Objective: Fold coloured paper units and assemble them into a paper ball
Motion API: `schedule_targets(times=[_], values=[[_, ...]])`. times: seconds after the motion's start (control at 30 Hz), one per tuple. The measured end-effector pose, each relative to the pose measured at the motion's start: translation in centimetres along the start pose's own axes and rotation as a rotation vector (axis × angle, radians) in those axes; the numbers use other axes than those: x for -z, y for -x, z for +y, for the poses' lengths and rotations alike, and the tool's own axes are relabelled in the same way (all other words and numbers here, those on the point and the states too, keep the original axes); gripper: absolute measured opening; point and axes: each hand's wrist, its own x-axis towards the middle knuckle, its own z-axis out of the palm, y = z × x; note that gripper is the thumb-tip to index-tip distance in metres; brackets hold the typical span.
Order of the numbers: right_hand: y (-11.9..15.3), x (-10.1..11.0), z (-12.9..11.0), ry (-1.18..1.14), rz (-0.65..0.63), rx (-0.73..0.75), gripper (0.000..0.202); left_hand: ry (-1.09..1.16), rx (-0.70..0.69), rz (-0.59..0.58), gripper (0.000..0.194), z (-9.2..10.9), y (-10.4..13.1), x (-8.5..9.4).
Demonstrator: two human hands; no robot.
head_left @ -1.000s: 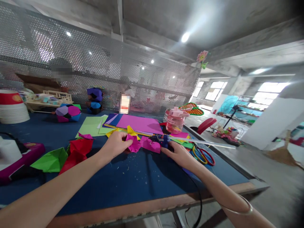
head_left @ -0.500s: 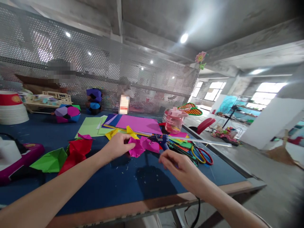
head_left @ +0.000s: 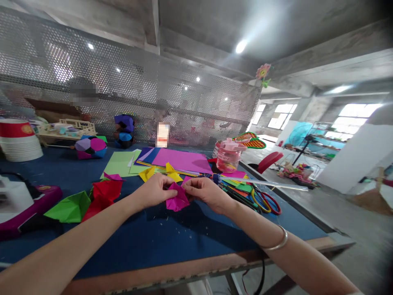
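Observation:
My left hand pinches a magenta folded paper piece over the middle of the table. My right hand is closed at the upper right edge of the same piece, thumb and fingertips together. Behind my right hand, a dark blue glue gun with a long clear glue stick is partly hidden. Just beyond my hands lie yellow folded papers. Red folded paper and green folded paper rest to the left of my left forearm.
Coloured paper sheets are stacked at the back, beside a pink transparent jug. Scissors lie at the right. Paper cups, a purple tape dispenser and a multicoloured paper ball occupy the left. A perforated screen stands behind.
My right hand has moved left and up from near the glue gun's handle to the magenta paper. The glue gun's body is now mostly behind that hand. The view has shifted slightly.

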Motion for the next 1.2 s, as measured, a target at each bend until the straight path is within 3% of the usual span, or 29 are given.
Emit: schedule_targets(times=[0.17,0.53,0.77,1.0,1.2], values=[[0.1,0.1,0.2,0.075,-0.002,0.062,0.042,-0.057,-0.011,-0.021,0.014,0.0,0.1,-0.2],[0.5,-0.3,0.9,0.593,0.119,0.314,0.013,-0.142,0.012,0.004,0.015,0.5,0.4,-0.6],[1.1,-1.0,0.5,0.894,0.189,0.479,0.011,-0.179,0.01,0.014,0.014,0.6,0.4,-0.8],[1.5,-1.2,0.7,0.949,0.209,0.517,0.011,-0.197,-0.005,0.029,0.012,0.5,0.4,-1.0],[1.3,-1.0,1.0,0.767,0.228,0.46,0.017,-0.17,0.018,0.095,0.01,0.4,0.2,-1.2]])
